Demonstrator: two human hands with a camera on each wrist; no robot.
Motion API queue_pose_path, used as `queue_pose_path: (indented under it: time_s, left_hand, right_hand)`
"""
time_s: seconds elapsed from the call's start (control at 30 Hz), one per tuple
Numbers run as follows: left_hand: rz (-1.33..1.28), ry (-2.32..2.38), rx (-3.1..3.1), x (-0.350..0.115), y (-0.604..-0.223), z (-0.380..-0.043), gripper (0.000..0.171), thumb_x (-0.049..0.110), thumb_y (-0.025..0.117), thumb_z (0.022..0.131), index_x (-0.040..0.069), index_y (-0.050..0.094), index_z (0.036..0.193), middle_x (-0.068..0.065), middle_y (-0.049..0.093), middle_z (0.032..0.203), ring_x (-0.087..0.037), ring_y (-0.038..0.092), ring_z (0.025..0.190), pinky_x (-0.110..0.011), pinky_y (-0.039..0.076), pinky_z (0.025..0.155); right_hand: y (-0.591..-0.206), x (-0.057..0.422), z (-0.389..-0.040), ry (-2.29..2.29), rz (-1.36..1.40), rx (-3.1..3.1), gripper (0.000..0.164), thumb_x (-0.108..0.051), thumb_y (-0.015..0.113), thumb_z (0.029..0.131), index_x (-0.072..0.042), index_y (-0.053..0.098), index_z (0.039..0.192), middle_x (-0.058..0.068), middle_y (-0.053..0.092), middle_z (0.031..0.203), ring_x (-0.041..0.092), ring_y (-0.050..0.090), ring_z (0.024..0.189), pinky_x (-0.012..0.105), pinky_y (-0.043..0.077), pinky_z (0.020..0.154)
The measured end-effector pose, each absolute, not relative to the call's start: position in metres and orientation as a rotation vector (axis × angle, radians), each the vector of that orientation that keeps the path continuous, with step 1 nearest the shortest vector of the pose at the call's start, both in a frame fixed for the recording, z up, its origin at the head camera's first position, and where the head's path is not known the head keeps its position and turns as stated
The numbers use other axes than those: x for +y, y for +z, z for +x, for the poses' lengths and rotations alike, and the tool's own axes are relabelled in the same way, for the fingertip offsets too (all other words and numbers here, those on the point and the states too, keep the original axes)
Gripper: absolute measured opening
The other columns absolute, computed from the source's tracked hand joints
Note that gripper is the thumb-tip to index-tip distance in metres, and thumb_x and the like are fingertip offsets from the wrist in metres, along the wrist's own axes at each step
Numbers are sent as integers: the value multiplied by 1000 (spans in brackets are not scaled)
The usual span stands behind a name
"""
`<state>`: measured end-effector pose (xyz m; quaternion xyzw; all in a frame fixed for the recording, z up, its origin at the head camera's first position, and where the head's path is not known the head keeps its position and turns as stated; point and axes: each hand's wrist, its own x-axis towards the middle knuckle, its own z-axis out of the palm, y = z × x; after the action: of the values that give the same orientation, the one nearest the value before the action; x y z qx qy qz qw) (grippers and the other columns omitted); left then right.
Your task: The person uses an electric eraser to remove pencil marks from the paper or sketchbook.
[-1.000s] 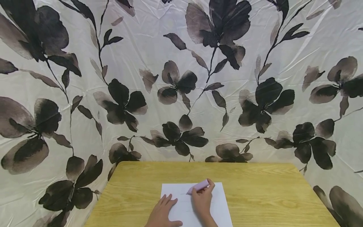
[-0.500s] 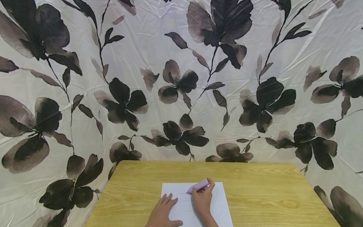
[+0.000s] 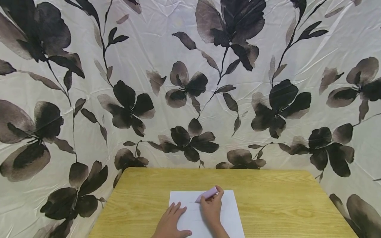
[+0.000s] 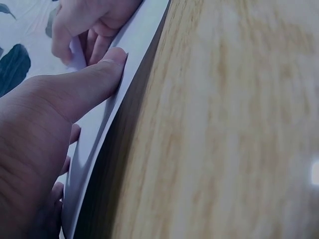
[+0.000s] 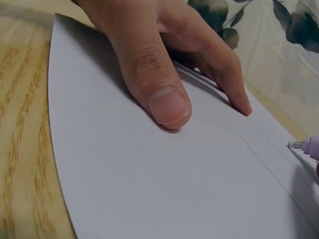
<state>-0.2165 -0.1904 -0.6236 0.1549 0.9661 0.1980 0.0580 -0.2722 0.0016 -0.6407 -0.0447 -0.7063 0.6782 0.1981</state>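
A white sheet of paper (image 3: 229, 219) lies on the table, with several thin, faint lines across it. My left hand (image 3: 171, 221) rests flat on its left part, fingers spread and thumb pointing right. With curled fingers and thumb, my right hand (image 3: 212, 211) holds a thick lilac pen (image 3: 206, 195), tilted, its tip at the upper line on the sheet. In the right wrist view the pen's narrow tip (image 5: 296, 145) meets the paper near a drawn line, beyond the left hand (image 5: 149, 64). The left wrist view has the left thumb (image 4: 94, 82) along the sheet's near edge.
The yellowish wood-grain table (image 3: 282, 205) extends on both sides of the sheet. Behind and around it hangs a white cloth (image 3: 166, 115) printed with dark flowers and leaves. In the left wrist view, the paper's near edge (image 4: 107, 127) curves up off the wood.
My right hand and the pen have shifted very slightly left along the upper line. My left hand stays in place on the paper. The head view has tilted a little.
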Motion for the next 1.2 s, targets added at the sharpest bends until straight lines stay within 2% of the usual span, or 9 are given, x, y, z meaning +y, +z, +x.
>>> queue_pose_path:
  time_s: [0.27,0.5,1.07,1.2]
  left_hand:
    - [490,620,2950,-191,-624,-216,98,80,62,68,11,54,137,-18,44,145,-44,33,135,-59,30,108]
    - [469,601,2937,-190,-623,-216,99,81,61,68,11,54,138,-18,44,145,-44,32,136,-59,29,108]
    - [492,601,2947,-192,-623,-218,99,81,61,68,11,54,138,-19,44,145,-44,33,135,-59,30,108]
    - [494,595,2945,-192,-623,-217,98,79,62,69,10,54,138,-19,45,145,-45,34,135,-59,30,108]
  right_hand:
    - [-641,2,-273,1895,-92,-1961,75,11,70,75,-2,27,135,10,64,79,13,60,63,23,52,55]
    - [-640,1,-274,1944,-125,-1966,76,10,70,76,-3,27,137,12,66,84,15,64,70,24,55,61]
    - [-640,0,-276,1909,-103,-1997,75,10,71,76,-3,27,135,14,65,84,15,64,69,23,54,60]
    - [-638,0,-276,1940,-157,-1948,78,11,73,75,-3,26,136,16,66,87,18,66,75,22,55,64]
